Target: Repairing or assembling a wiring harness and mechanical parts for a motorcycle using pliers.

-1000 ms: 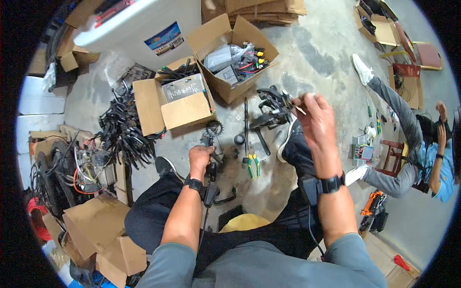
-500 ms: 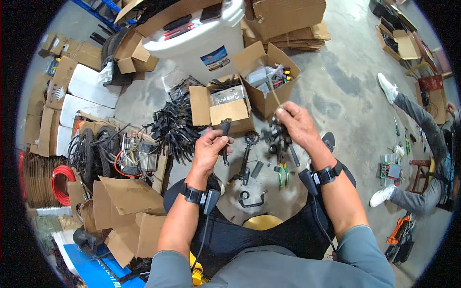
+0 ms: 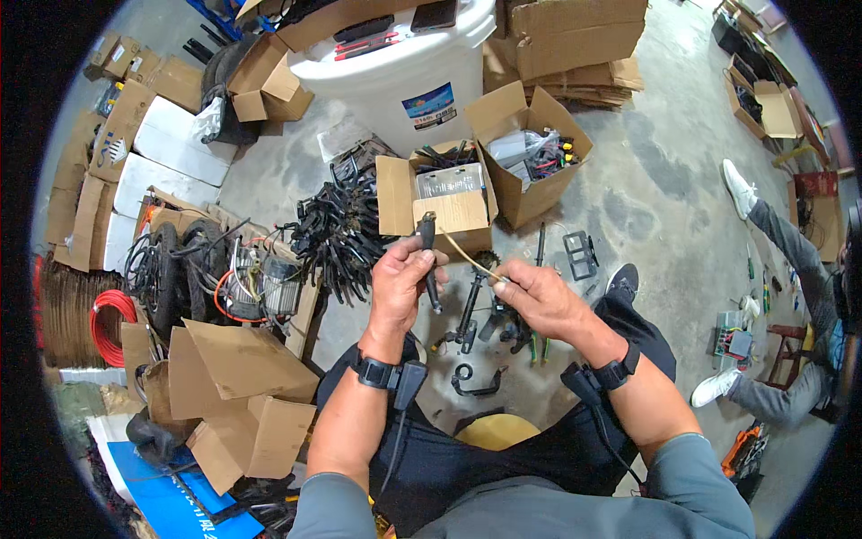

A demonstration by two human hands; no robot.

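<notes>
Slim black rod-like part with a brownish upper end [image 3: 427, 231] stands near upright in the left hand [image 3: 400, 280], thumb and fingers closed around its middle. Thin tan strip [image 3: 467, 255] pinched between thumb and forefinger of the right hand [image 3: 537, 298]; from there it slants toward 10 o'clock, free tip just beside the black part, contact or gap cannot be told. Change since half a second ago: right hand has come lower and nearer the left, and the strip, then aimed at about 12, now leans toward the black part; left-hand grip much the same. Bearings taken from between the hands. Floor: black metal shaft with a toothed ring [image 3: 471, 301] at 6, close in; bent black tubular part [image 3: 478, 386] further along 6; green-handled pliers [image 3: 534, 350] at 4; black rectangular open frame [image 3: 581, 255] between 2 and 3. Brown cardboard box with a silvery panel [image 3: 453, 214] near 12, larger brown cardboard box of cables [image 3: 530, 198] at 1. Tangled heap of black parts [image 3: 341, 235] at 10. White plastic tub [image 3: 386, 85] toward 11. Another person's grey-trousered leg [image 3: 786, 242] at 3.
</notes>
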